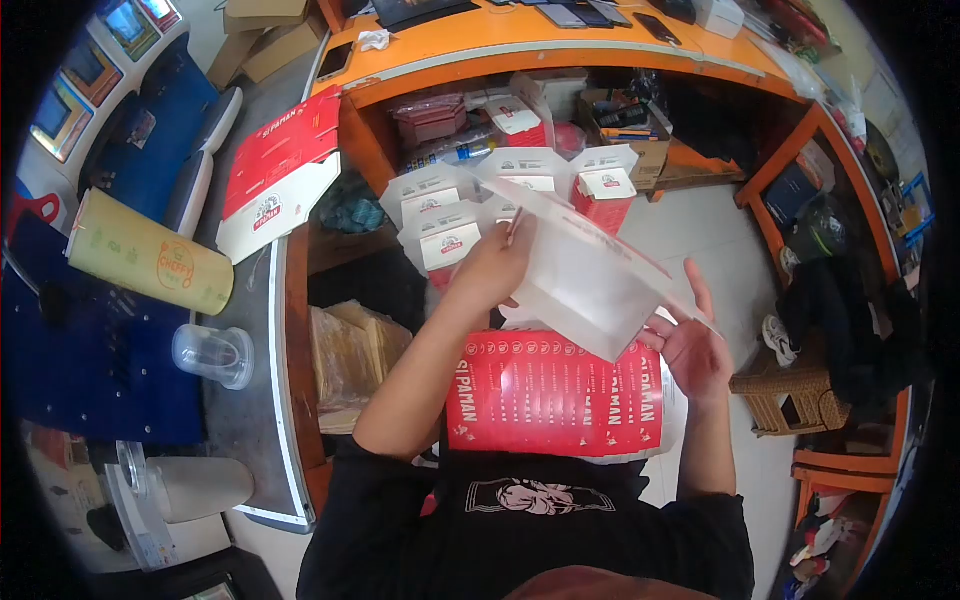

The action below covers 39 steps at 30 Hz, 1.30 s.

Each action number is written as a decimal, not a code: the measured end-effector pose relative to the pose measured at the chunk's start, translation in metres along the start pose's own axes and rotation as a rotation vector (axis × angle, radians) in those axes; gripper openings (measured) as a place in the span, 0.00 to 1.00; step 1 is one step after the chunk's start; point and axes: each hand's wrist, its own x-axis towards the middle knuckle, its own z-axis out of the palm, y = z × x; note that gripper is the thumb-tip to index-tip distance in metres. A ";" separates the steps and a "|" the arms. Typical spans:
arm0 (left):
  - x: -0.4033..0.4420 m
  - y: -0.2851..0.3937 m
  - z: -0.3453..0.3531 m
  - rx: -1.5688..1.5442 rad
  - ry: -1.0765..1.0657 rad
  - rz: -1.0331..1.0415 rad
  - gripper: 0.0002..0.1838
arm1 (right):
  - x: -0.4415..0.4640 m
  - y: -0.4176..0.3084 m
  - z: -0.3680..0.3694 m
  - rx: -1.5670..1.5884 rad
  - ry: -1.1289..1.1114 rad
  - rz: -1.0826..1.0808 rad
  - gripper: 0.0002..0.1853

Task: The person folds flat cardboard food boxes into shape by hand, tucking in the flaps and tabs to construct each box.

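A partly folded carton (590,275), its white inside facing up, is held above the lap. My left hand (497,265) grips its left edge, with the fingers bent round the board. At the right end my right hand (695,350) supports the carton, thumb and fingers spread around its edge. Beneath it lies a stack of red printed sheets (545,400) on the lap. Just beyond my left hand stand several assembled red and white boxes (450,245).
An orange desk (450,40) runs across the back. On the left table (262,400) are red flat cartons (285,150), a yellow roll (150,255) and plastic cups (213,356). A wicker basket (790,400) stands at the right.
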 end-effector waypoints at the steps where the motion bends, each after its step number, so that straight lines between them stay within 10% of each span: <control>1: -0.005 0.010 -0.001 -0.010 0.014 -0.021 0.34 | 0.000 0.002 -0.005 -0.089 -0.002 -0.007 0.58; 6: -0.030 0.034 0.005 0.209 0.003 -0.109 0.38 | 0.003 0.006 0.001 -0.623 0.176 -0.060 0.54; 21: -0.049 0.071 0.009 -0.365 -0.250 -0.262 0.37 | -0.019 -0.001 -0.051 -0.504 0.461 0.136 0.40; 29: -0.044 0.006 0.088 -0.922 -0.474 0.388 0.44 | -0.033 0.009 -0.017 0.197 0.352 0.189 0.33; 34: -0.012 0.044 0.122 -0.894 -0.256 0.345 0.31 | -0.062 -0.010 -0.027 -0.169 0.374 0.379 0.53; 39: 0.008 0.061 0.126 -0.912 -0.088 0.275 0.28 | -0.115 -0.052 -0.052 0.201 0.029 -0.011 0.57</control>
